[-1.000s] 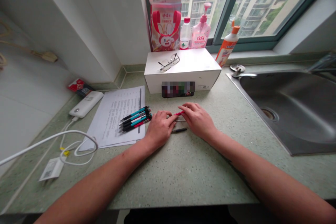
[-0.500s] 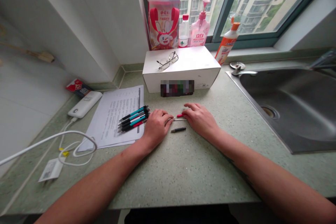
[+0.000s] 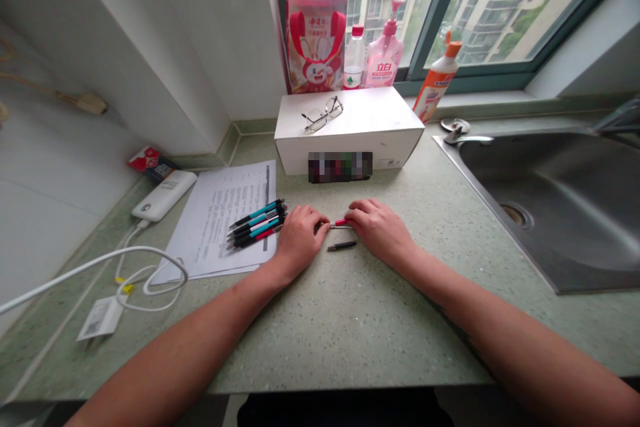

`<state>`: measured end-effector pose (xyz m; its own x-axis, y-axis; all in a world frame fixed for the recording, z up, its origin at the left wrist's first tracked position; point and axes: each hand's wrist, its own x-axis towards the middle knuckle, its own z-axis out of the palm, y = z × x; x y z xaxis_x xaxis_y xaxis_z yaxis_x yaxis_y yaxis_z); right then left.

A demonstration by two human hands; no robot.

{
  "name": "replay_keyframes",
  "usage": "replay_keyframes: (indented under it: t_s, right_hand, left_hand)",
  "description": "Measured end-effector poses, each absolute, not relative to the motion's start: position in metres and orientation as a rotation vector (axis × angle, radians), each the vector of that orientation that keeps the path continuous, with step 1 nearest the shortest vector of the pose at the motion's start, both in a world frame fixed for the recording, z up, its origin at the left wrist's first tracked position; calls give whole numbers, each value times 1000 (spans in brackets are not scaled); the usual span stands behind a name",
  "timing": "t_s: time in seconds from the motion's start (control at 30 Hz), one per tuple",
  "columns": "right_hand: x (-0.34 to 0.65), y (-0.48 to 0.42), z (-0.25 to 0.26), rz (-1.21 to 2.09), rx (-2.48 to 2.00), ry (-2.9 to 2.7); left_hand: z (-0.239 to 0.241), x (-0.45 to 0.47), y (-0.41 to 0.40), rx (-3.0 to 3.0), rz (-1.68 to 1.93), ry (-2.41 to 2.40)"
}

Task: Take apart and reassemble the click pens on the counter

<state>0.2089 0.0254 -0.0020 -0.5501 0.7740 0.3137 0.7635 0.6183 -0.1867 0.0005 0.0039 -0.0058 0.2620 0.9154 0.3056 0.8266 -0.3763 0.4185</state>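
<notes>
My left hand (image 3: 301,235) rests on the counter with thumb and fingers pinched at the left end of a thin, pale pen refill (image 3: 341,227). Close on the other side, my right hand (image 3: 379,228) has its fingers closed on a red pen barrel (image 3: 341,221), mostly covered by the fingertips. The refill's right end reaches toward the same fingers. Just in front of both hands lies a short black pen part (image 3: 342,246) with a pointed tip. Left of my left hand is a row of assembled pens (image 3: 256,224), teal, black, white and red, lying partly on printed sheets (image 3: 200,220).
A white box (image 3: 350,113) with eyeglasses (image 3: 323,114) on top stands behind the hands. The sink (image 3: 545,200) is at the right. A white power bank (image 3: 165,195), cable (image 3: 150,250) and charger (image 3: 101,317) lie left. Bottles and a red bag (image 3: 316,40) stand by the window.
The view has shifted slightly. My right hand has edged left, bringing the red barrel closer to my left fingertips. The pens and the black part stay where they were.
</notes>
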Motion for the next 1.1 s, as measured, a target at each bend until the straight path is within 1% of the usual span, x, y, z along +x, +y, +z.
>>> replay_keyframes:
  t_s: [0.37, 0.6, 0.83, 1.0, 1.1]
  right_hand:
    - [203, 25, -5, 111, -1201, -2473]
    - [207, 22, -2, 213, -1247, -2341]
    - [211, 21, -2, 340, -1293, -2141]
    - [214, 22, -3, 300, -1300, -2151]
    - [216, 24, -1, 229, -1288, -2187]
  left_hand:
    - [-8, -1, 5, 2315, 813, 1574]
    - [-4, -5, 2, 2278, 900, 1522]
    - [-3, -5, -1, 2358, 809, 1529]
    - [-4, -4, -1, 2422, 735, 1532]
    - [-5, -5, 0, 2382, 833, 1558]
